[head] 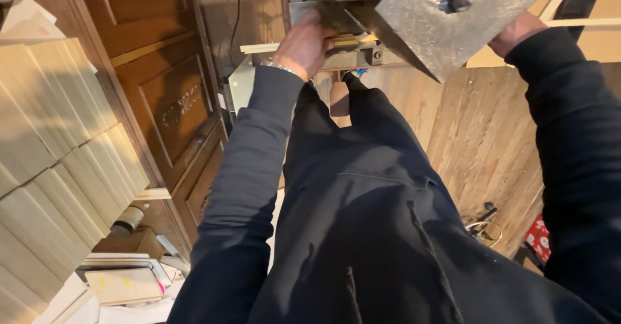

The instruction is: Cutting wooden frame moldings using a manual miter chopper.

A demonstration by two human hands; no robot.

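Note:
My left hand (305, 44) rests at the top centre, fingers closed on a thin pale wooden strip (262, 47) that lies across a metal cutting machine (362, 52). A large grey triangular metal blade guard (427, 23) sits just right of that hand. My right hand (514, 31) is at the top right, pressed against the far edge of the grey metal piece; its fingers are hidden behind it. Both arms wear dark sleeves, and dark trousers fill the middle of the view.
Stacks of pale cut wooden strips (58, 162) stand at the left. A dark wooden panelled door (165, 97) lies beside them. Wooden boards (485, 136) are at the right, with small tools (482, 223) and a red object (537, 236) low at the right.

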